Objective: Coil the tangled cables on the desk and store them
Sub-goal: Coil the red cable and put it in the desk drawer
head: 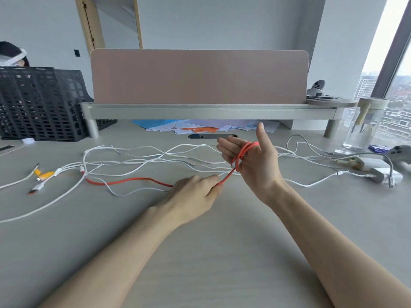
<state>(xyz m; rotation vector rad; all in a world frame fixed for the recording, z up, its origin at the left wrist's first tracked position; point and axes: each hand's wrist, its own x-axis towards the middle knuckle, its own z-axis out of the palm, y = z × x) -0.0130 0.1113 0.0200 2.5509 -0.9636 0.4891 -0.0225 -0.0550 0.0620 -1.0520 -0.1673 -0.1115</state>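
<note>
Two bare forearms reach forward over a pale grey desk (222,263). Plain desktop shows around and between them, which gives both arms room to move sideways.

The left hand (195,194) lies low, palm down, just above the surface. Its fingers are curled and it pinches a red cable (133,180) at the fingertips. From that pinch the cable runs left along the desk into the tangle, and up to the right to the other hand.

The right hand (253,161) is raised with the wrist bent back, palm turned to the left and thumb pointing up. Its fingers are straight and held together, not clenched. The red cable is looped a few turns round them (the loops sit at the base of the thumb).

Just behind the hands, white cables (144,162) sprawl across the desk from side to side, crossing one another. At the right they end in white plug adapters (378,175), with a grey game controller (400,153) beside them near the desk's right edge.

Farther back a shelf riser (200,110) stands on legs, with loose papers (200,127) under it. A pink divider panel (198,76) rises behind it and closes off the far side. A black mesh file rack (40,103) stands at the left and a glass jar (362,125) at the right.
</note>
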